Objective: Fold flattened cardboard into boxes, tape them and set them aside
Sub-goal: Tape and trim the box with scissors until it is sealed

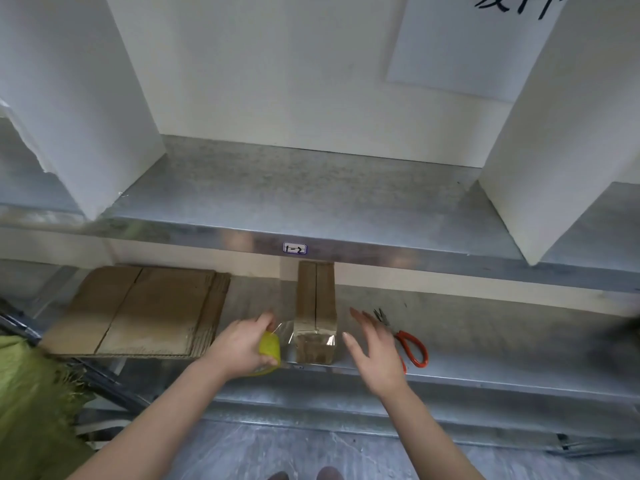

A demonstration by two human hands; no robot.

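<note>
Head view only. One folded box (pixel 316 306) stands on the lower metal shelf (pixel 485 327), directly ahead and between the two hands. Its long axis runs away from the person; the near end sits at the shelf's front edge, and the top seam runs along that axis. Left hand (pixel 239 344) has fingers curled round one yellow tape roll (pixel 270 348), just left of the box's near end. A clear tape strip (pixel 287 332) runs from the roll onto that end. Right hand (pixel 374 351) is spread and flat, holding nothing, just beside the box's right flank; contact not visible. Both hands look about equally near; only the left is linked to the box, by the tape. One pair of red-handled scissors (pixel 408 344) lies just right of the right hand, partly behind it. One stack of flattened cardboard (pixel 138 313) lies well left; sheet count not readable. Judgement: taping under way, and the free right hand is better placed for smoothing or cutting.
</note>
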